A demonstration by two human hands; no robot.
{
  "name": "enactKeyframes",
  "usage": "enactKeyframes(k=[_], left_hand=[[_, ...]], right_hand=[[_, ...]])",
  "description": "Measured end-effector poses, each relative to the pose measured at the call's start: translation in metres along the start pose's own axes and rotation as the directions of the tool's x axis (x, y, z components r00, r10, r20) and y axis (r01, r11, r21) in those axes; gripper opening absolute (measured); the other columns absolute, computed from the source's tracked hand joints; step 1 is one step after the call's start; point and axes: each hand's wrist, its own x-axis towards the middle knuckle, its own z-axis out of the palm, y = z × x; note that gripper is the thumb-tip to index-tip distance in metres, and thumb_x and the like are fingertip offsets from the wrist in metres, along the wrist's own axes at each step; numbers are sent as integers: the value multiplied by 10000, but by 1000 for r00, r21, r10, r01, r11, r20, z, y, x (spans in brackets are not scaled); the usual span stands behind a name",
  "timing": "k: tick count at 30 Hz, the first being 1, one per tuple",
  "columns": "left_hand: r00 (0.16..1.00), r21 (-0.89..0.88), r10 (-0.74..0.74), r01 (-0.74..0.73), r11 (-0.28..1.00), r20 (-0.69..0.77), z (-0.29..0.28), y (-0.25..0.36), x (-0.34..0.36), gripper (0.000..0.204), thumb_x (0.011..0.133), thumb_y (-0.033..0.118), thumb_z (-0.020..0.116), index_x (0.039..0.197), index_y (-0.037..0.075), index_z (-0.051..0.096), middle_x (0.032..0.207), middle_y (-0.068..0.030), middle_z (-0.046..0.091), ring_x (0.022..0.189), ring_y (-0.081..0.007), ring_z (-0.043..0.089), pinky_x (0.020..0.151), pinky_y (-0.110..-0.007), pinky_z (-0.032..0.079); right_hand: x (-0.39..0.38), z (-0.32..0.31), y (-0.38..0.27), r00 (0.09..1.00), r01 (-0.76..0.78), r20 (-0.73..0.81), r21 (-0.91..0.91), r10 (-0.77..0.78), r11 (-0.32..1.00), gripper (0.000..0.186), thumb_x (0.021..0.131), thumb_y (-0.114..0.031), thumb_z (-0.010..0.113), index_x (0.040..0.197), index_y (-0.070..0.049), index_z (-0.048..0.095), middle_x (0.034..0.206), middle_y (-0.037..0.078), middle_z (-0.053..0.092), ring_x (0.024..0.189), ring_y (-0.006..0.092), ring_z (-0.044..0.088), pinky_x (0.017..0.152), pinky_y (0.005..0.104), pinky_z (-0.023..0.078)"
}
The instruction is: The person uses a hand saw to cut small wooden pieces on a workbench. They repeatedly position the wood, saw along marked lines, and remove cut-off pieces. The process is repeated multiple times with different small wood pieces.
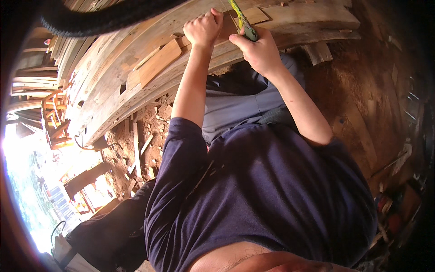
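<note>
My left hand is closed in a fist above the long wooden planks; whatever it holds, if anything, is hidden by the fingers. To its right, my right hand is wrapped around a tool with a yellow and grey-green handle. The handle's far end runs out of the top of the picture, so the kind of tool does not show. A short light-brown board lies on the planks left of my left forearm. Another small flat piece of wood lies just beyond my right hand.
Wood offcuts and chips litter the brown dirt floor. Stacked timber stands at the far left, near a bright opening. A thick black cord crosses the upper left close to the camera. My bent leg is beside the planks.
</note>
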Motion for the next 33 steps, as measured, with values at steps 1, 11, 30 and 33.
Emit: enactKeyframes(k=[1,11,30,33], left_hand=[[1000,-12,1,-1,1000,2,2,-1,-1,475,934,306,611,482,160,607,444,-54,592,356,-255,578,446,-389,494],[956,24,-156,155,988,250,2,0,3,423,970,360,621,618,134,684,601,-109,691,519,-289,691,535,-427,558],[989,-102,-94,105,989,115,-9,9,6,486,981,348,596,551,144,694,565,-126,686,462,-305,670,531,-441,564],[985,-65,-106,116,991,138,-9,7,8,483,978,344,601,544,151,688,562,-118,686,455,-298,665,527,-437,560]], right_hand=[[3,-2,-3,999,21,-27,-10,-21,1000,334,903,-220,746,681,-38,575,550,27,542,549,128,510,571,369,427],[-24,-19,-13,997,-59,57,-13,59,998,320,940,-216,749,705,-78,581,573,-31,540,518,100,487,541,330,380],[3,-25,-3,990,-134,78,345,114,929,250,931,-155,780,765,-115,597,586,-60,550,470,44,472,439,252,337],[28,-11,4,998,-44,53,145,37,988,294,921,-216,776,745,-78,585,586,-44,544,514,82,491,509,308,386]])
